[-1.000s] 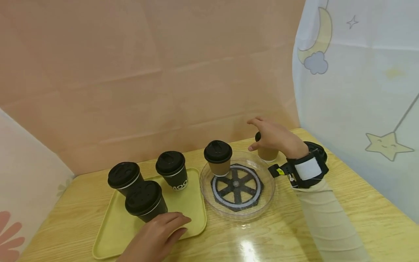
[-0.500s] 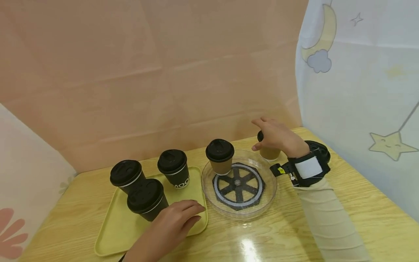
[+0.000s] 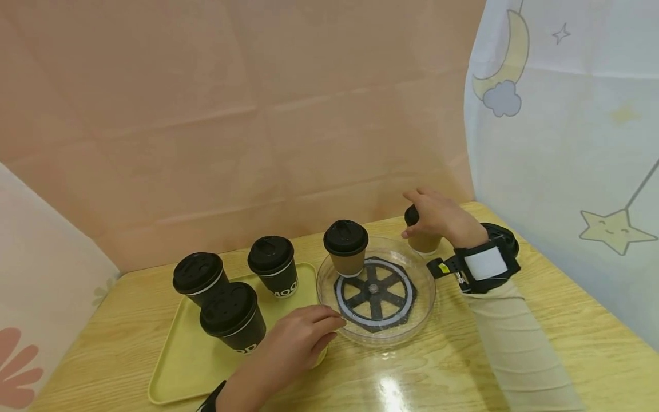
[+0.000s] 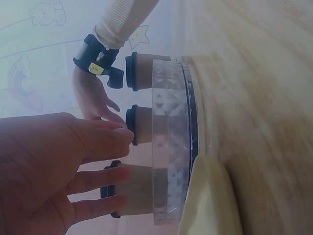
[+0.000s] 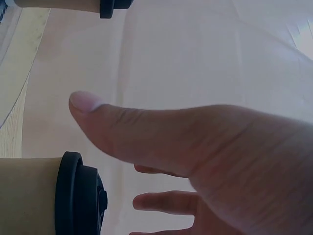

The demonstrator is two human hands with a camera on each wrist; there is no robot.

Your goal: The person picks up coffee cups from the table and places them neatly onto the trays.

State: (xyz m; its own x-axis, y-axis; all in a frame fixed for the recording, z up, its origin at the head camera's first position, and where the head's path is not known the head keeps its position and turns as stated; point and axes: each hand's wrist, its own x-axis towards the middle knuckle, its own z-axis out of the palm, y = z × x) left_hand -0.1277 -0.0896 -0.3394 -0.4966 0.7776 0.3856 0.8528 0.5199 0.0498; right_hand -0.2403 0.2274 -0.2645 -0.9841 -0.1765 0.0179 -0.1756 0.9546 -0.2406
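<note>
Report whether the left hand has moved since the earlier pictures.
Yes: in the head view, the left hand moved right, reaching past the edge of the yellow tray.

See peach cloth [image 3: 247,120] at twelve o'clock, moon [image 3: 519,47] at two, smiling star [image 3: 612,229] at three, pink flower [image 3: 22,376] at eight.

I'd call this a makeshift booth, a table [image 3: 432,366] screened on three sides, though whether a home or a lab lies beyond, I can't tell. A creased peach sheet [image 3: 257,143] hangs behind; a white sheet [image 3: 556,154] with moon [image 3: 520,52] and star [image 3: 615,230] (nursery stuff, really) closes the right, and a pink flower [image 3: 22,359] marks the pale sheet [image 3: 46,257] at left.
</note>
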